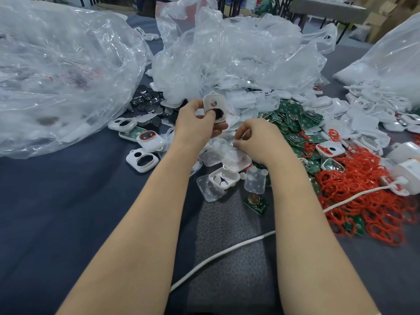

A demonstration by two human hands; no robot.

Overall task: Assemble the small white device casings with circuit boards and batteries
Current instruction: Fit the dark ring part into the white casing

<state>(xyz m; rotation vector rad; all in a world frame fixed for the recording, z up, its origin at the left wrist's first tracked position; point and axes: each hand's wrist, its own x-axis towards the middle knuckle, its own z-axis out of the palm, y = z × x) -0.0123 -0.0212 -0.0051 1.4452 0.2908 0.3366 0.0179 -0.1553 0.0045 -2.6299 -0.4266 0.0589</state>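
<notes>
As the left hand point(196, 125) grips, casing point(213, 103) juts upward.

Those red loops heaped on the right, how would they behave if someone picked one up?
Probably floppy: the red loops lie bent and draped over each other. They look thin, so likely light. Tangled in a heap, one would likely drag neighbours along.

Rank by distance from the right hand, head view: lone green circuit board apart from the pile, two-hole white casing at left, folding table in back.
1. Lone green circuit board, close by the right hand, near its wrist.
2. Two-hole white casing, off to the left.
3. Folding table, far back right.
</notes>
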